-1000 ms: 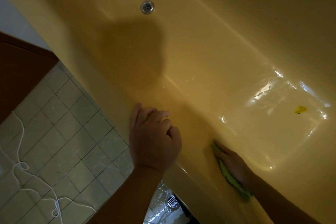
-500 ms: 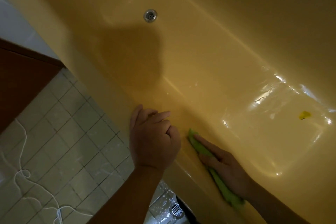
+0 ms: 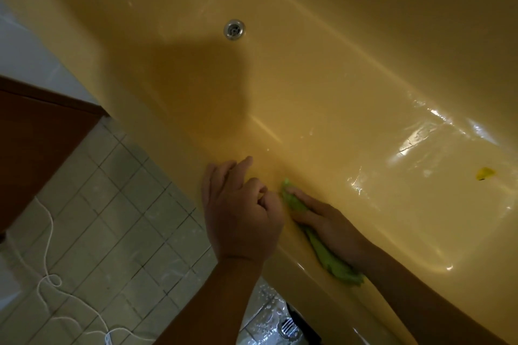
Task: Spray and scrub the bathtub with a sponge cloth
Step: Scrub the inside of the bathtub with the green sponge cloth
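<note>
Head view: a yellow bathtub (image 3: pixel 308 78) fills most of the frame, its round metal drain (image 3: pixel 234 30) up near the far end; wet glints streak the floor of the tub to the right, where a small yellow scrap (image 3: pixel 485 173) lies well apart from the hands. The left hand (image 3: pixel 241 213) rests on the near rim, fingers loosely bent and holding nothing, the forefinger reaching out over the edge. Just beside it, the right hand (image 3: pixel 330 228) lies inside the tub on the near wall, its fingers stretched flat and pressing a green sponge cloth (image 3: pixel 333 263) against the enamel (the cloth shows at the fingertips and below the wrist). Outside the tub lies pale tiled floor (image 3: pixel 112 218) with a white cord (image 3: pixel 47 274) looped across it; a brown wooden panel (image 3: pixel 36 143) stands at the left; a floor drain (image 3: pixel 287 326) sits at the bottom edge among wet tiles.
</note>
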